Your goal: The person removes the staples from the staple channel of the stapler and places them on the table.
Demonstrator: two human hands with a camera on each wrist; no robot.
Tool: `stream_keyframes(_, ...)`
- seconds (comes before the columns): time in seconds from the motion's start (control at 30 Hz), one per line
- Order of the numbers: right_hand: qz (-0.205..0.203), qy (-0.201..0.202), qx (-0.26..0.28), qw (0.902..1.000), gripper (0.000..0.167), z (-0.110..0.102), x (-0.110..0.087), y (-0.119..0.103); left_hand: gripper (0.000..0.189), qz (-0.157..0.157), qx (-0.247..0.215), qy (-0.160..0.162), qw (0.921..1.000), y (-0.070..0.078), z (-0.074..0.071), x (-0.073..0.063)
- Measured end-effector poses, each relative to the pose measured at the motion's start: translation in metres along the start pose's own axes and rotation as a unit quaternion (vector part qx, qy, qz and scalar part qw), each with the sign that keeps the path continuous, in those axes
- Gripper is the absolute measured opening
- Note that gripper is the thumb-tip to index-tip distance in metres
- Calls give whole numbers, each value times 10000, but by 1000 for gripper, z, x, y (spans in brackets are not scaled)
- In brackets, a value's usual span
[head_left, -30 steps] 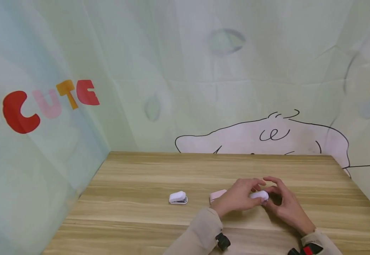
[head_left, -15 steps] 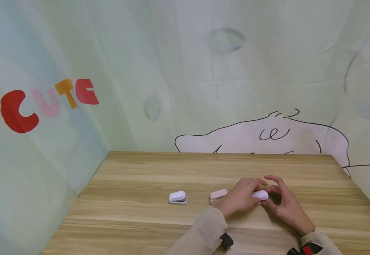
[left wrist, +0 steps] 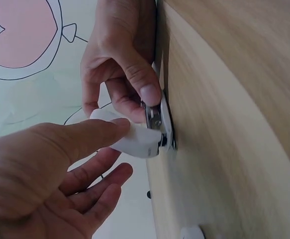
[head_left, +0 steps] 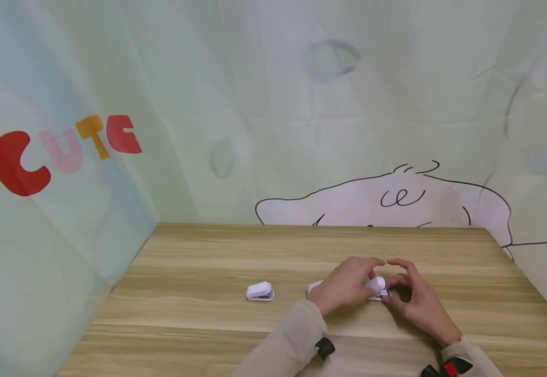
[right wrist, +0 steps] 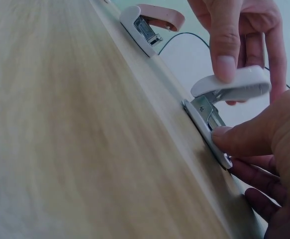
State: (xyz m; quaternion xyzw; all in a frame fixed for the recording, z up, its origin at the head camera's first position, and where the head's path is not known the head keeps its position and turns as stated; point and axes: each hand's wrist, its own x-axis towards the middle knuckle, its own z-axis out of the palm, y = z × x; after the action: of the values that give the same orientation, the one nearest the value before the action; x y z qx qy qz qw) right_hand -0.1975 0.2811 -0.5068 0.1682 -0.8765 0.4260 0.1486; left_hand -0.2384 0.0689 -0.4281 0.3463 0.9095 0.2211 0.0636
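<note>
A small white stapler is between both hands at the right of the table, its top cover raised steeply from the base in the wrist views. My left hand pinches the cover between thumb and fingers. My right hand grips the base, thumb on its inner side and fingers at the end. Metal inner parts show between cover and base. Just left of it lies a pink stapler, mostly hidden by the left hand in the head view; its pink cover is also raised.
Another white stapler sits farther left on the wooden table. A printed cloth backdrop rises behind the table and along its left side. Black straps circle the sleeves near the wrists.
The white stapler's cover has been lifted from its base by my left hand, which has shifted slightly left and up. The right hand stays at the base. The head view has turned slightly.
</note>
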Motion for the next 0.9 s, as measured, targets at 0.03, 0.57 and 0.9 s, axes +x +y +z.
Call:
stream_keyframes(0.03, 10, -6, 18, 10000, 83, 0, 0, 0, 63, -10, 5, -12, 10000, -2, -2, -1)
stream_keyframes(0.57, -85, -128, -224, 9996, 51, 0, 1, 3, 73, -39, 138, -241, 9996, -28, -12, -13)
stream_keyframes(0.9, -846, -155, -313, 9958, 38, 2, 0, 3, 72, -115, 90, -344, 9993, -30, -13, -14)
